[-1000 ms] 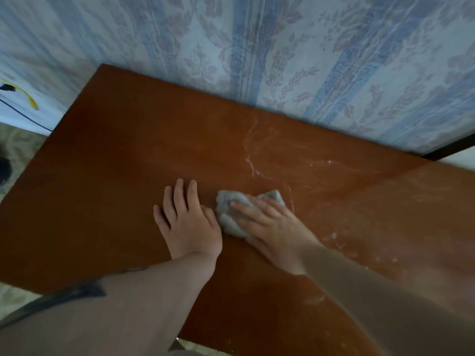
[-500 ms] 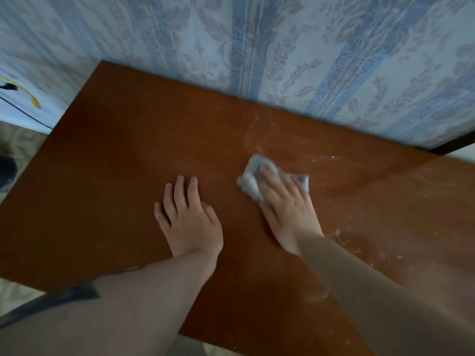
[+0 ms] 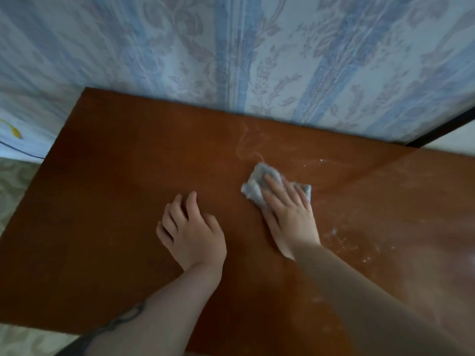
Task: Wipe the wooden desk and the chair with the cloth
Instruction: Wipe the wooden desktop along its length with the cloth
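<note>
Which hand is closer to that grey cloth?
The right hand: it presses flat on the cloth. The left hand rests on the desk beside it, apart.

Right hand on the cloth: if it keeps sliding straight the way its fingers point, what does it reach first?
The right hand presses the cloth flat, fingers aimed up and slightly left. Ahead lies only bare wooden desk with pale smears, then probably the wallpapered wall at the desk's back edge.
</note>
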The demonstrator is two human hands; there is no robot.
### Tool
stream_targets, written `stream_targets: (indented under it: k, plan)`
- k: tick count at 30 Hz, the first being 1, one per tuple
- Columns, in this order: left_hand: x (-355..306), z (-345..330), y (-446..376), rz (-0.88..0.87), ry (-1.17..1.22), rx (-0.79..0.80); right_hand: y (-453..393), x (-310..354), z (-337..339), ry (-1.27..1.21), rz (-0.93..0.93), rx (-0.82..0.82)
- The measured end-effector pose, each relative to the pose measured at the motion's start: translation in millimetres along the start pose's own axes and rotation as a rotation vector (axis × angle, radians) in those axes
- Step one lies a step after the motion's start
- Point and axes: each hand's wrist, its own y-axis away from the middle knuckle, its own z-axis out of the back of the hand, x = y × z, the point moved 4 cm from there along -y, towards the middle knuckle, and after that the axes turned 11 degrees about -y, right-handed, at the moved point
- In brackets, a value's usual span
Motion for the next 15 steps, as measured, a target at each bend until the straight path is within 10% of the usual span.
stream_targets:
  k: [4,10,15]
  plan:
    - [-32.2,15.0,-39.4,-0.107,0.058,-0.025,-15.7,50.6,-17.2,-0.101,-0.373,-0.204]
    - [-55.0,-0.9,-89.9,-0.399,-0.063,-0.055,4.1,23.4,1.7,-0.099,0.115,0.213]
    - [-57.4,-5.4,-91.0,-0.415,-0.074,-0.106,-38.5,23.5,-2.5,-0.111,-0.384,-0.191]
